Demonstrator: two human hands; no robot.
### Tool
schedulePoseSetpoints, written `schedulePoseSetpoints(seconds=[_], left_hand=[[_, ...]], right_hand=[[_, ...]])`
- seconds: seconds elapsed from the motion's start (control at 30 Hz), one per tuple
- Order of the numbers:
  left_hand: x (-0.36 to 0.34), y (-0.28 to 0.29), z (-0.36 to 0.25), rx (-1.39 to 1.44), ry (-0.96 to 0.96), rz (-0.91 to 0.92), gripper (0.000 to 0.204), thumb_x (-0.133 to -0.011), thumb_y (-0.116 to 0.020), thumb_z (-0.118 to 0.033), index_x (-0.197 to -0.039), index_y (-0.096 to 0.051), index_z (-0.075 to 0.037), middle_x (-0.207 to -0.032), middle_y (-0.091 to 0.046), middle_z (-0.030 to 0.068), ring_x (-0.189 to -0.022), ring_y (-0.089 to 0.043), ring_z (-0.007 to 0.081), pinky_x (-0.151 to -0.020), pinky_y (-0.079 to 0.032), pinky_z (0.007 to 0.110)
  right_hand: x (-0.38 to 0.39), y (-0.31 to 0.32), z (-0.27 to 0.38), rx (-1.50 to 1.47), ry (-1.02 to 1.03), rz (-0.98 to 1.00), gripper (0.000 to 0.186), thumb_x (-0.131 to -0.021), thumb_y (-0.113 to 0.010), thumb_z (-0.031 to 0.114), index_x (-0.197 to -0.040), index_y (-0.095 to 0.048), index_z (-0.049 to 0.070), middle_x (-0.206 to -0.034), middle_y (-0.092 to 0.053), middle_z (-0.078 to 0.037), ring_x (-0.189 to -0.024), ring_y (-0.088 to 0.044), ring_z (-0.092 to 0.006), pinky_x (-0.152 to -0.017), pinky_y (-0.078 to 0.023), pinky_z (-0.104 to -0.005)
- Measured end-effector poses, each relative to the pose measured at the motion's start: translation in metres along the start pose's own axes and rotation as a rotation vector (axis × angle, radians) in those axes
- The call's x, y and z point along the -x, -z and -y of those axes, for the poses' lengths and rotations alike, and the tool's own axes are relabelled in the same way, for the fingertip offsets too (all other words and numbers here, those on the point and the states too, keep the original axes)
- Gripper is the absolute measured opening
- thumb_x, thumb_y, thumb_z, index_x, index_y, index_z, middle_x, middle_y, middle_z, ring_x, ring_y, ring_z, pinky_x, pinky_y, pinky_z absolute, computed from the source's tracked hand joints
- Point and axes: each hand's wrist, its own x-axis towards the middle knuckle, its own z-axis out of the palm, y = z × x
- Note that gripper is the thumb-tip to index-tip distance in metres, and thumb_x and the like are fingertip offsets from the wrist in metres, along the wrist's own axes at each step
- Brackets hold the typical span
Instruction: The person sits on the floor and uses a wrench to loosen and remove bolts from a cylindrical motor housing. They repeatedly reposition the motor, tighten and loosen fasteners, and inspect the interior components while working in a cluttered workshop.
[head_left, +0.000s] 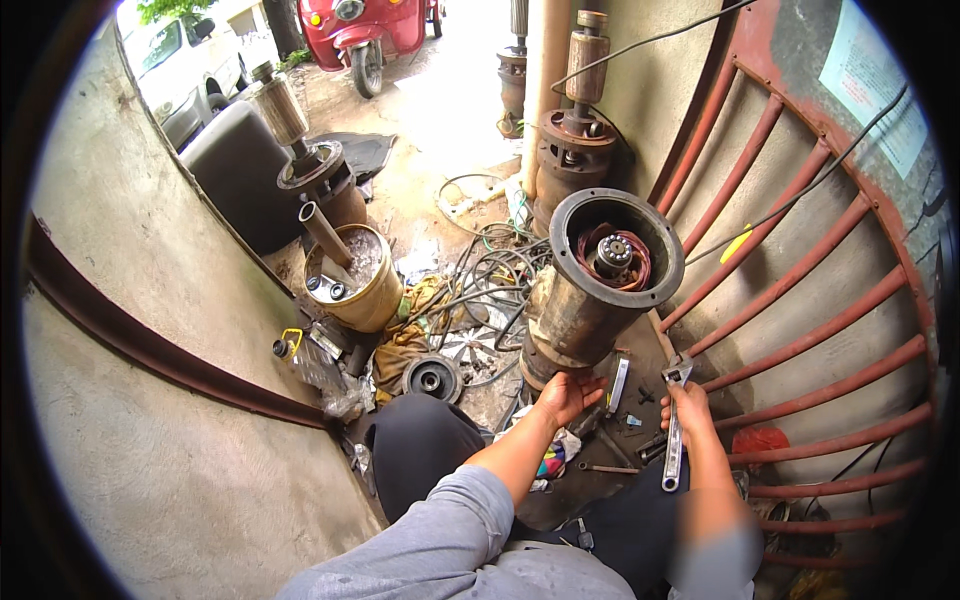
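My left hand (568,398) is at the lower end of a dirty metal motor housing (565,320), palm partly up, fingers curled loosely but apart; whether it touches the housing is unclear. The housing stands slightly tilted, its top open on red windings and a bearing (615,250). My right hand (685,408) grips a large silver adjustable wrench (673,450), held upright with its jaw at the top, just right of the housing. Loose tools (605,468) and colorful rags (555,455) lie on the floor below my hands.
Curved red bars (810,315) line the right wall. A bucket (360,305), plastic jug (315,365), round metal part (432,378) and tangled cables (480,285) lie left and ahead. Pump assemblies (575,150) stand behind. A red three-wheeler (390,30) and white car (170,60) are outside.
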Motion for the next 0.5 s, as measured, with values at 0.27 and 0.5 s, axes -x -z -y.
schedulePoseSetpoints(seconds=[0.27, 0.5], left_hand=[[-0.007, 0.012, 0.002, -0.045, 0.013, 0.051, 0.021, -0.095, -0.065, -0.031, -0.104, -0.068, -0.012, -0.095, -0.068, 0.0017, -0.118, -0.063, 0.0293, -0.100, -0.052, 0.045], [-0.004, 0.010, 0.005, 0.042, -0.047, -0.011, 0.027, -0.094, -0.064, -0.028, -0.111, -0.068, -0.008, -0.100, -0.072, 0.0057, -0.123, -0.063, 0.0310, -0.100, -0.053, 0.048]], right_hand=[[0.008, -0.001, 0.003, 0.025, 0.029, 0.007, 0.020, -0.101, -0.059, 0.024, -0.102, -0.052, 0.006, -0.077, -0.059, -0.006, -0.053, -0.056, -0.0162, -0.043, -0.050, -0.0340], [0.011, -0.001, 0.002, 0.051, 0.029, 0.019, 0.022, -0.101, -0.058, 0.025, -0.106, -0.053, 0.005, -0.078, -0.059, -0.006, -0.055, -0.057, -0.0173, -0.044, -0.051, -0.0349]])
